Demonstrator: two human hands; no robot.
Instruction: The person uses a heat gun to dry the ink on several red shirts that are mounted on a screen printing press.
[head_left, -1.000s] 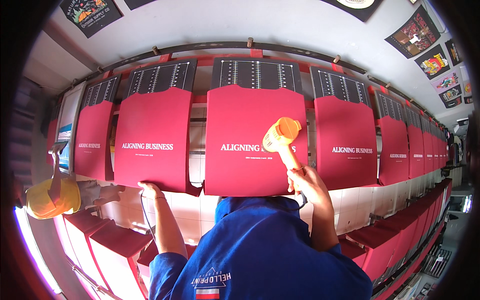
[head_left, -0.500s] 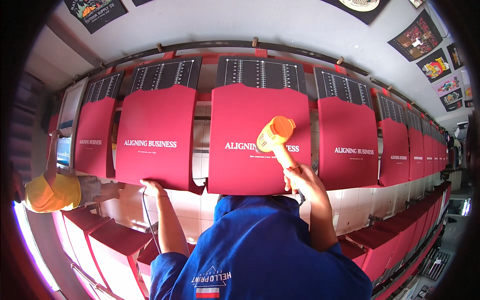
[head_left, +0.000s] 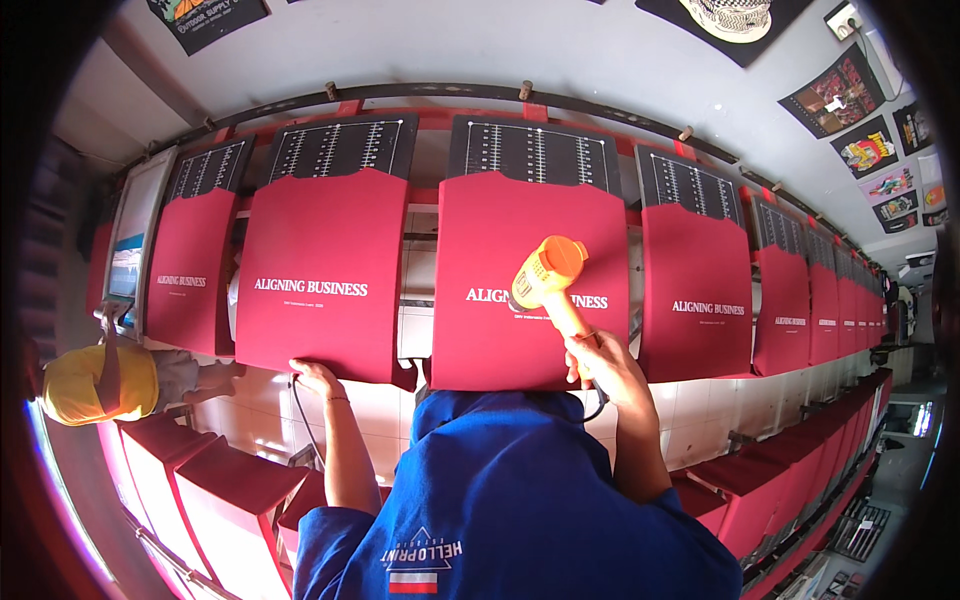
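My right hand (head_left: 606, 362) is wrapped around the handle of an orange heat gun (head_left: 552, 270). The gun hangs over a red shirt (head_left: 530, 350) stretched on a dark board (head_left: 540, 150), covering part of its white print. A dark cord leaves the bottom of the handle. My left hand (head_left: 318, 380) is at the lower edge of the neighbouring red shirt (head_left: 310, 330), to the left. Its fingers are closed on a dark cord (head_left: 308, 425), which hangs down beside my forearm; whether they also touch the shirt is hard to tell.
More printed red shirts (head_left: 695, 335) on boards line the rail to both sides. Behind me runs another row of red-covered boards (head_left: 760, 475). At far left a co-worker in a yellow top (head_left: 100, 385) stands by a framed screen (head_left: 140, 225). Pictures hang on the wall.
The view has shifted slightly, and the heat gun has moved a little left across the shirt's print. At far left, the co-worker's hand has come lower along the framed screen.
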